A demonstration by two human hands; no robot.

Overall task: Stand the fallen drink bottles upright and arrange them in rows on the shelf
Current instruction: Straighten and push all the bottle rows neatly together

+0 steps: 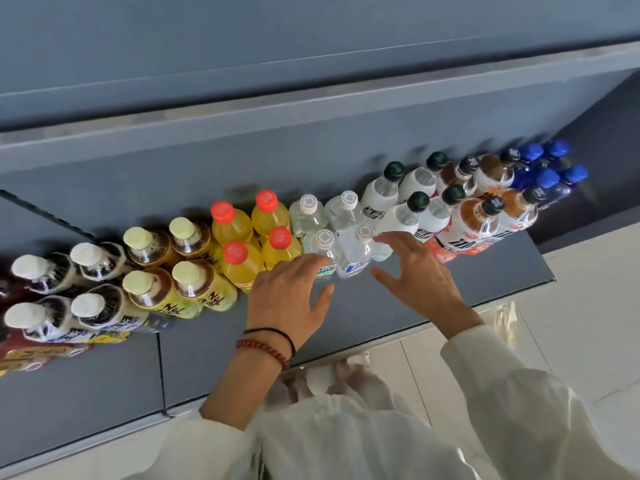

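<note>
The clear bottles (356, 258) stand upright in the front row at mid shelf (502, 268), the left hand (287, 296) at seven o'clock and the right hand (420, 275) at three o'clock, both open-fingered, gripping nothing, so I think a careless push may topple them onto the yellow bottles (242, 261).
</note>
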